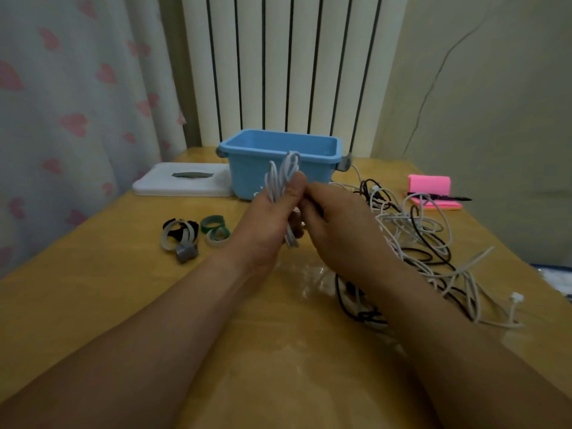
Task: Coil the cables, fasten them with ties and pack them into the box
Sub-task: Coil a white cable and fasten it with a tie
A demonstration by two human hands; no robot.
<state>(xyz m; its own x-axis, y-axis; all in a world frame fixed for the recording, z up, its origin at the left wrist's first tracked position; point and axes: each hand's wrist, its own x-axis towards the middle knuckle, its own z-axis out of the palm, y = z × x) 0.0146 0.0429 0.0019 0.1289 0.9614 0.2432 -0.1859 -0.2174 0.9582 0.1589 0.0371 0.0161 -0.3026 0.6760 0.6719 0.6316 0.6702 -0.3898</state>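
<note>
My left hand (pixel 269 218) grips a coiled white cable (pixel 283 176) upright above the table, its loops sticking out above and below my fist. Pressed against that coil from the right, my right hand (pixel 337 224) has its fingers closed on the cable's middle. Behind the hands stands an open blue plastic box (pixel 247 164). A tangle of white and black cables (pixel 424 243) spreads over the table's right side. Several curled ties (pixel 195 232), black, grey and green, lie to the left.
A white lid (pixel 182 181) lies left of the blue box. Pink sticky notes (pixel 433 188) with a black pen (pixel 445 198) sit at the far right. Behind the wooden table (pixel 93 289) are a radiator and a heart-patterned curtain.
</note>
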